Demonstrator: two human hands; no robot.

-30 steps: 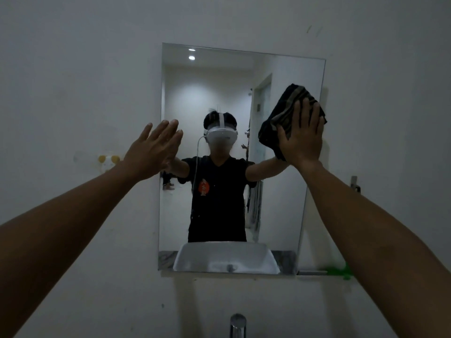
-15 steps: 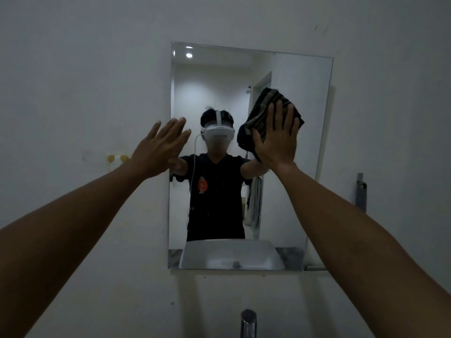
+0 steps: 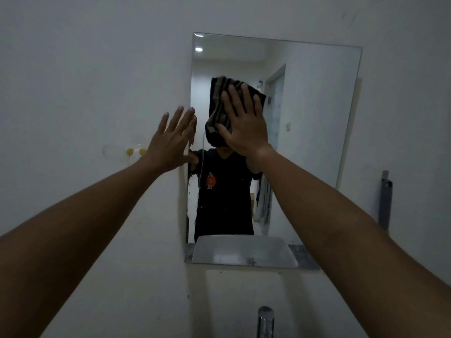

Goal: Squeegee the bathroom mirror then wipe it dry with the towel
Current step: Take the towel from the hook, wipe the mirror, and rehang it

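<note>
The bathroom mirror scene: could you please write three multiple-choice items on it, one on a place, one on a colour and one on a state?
1. Where on the mirror is the towel pressed?
A. upper left part
B. bottom right corner
C. lower edge

2. What colour is the towel?
A. white
B. dark with lighter stripes
C. bright red

3. How is the left hand held?
A. fist round a squeegee
B. gripping the tap
C. open and empty, by the mirror's left edge

Answers: 1 A, the right hand flattens it there; 2 B, stripes show beside the fingers; 3 C, its fingers are spread.
</note>
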